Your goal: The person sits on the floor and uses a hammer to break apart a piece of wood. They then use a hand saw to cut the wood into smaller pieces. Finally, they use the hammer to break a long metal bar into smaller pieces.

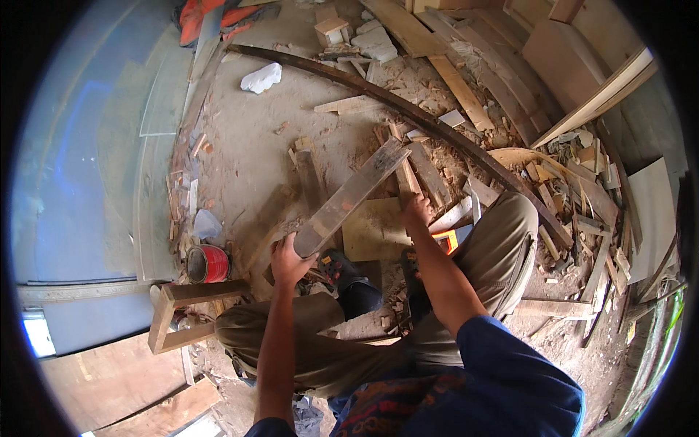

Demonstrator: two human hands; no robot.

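My left hand is closed around the near end of a worn wooden plank, which slants up and away to the right. My right hand grips the near end of a narrower wooden piece; its far end meets the plank's far end, whether joined or only touching I cannot tell. Below them a flat yellowish board lies on the ground between my feet. Just right of my right hand, a yellow and red object is partly hidden by my forearm.
A long dark beam crosses the ground beyond my hands. Wood scraps are heaped at the right. Beside my left knee are a red can and a wooden frame. A white lump lies farther off.
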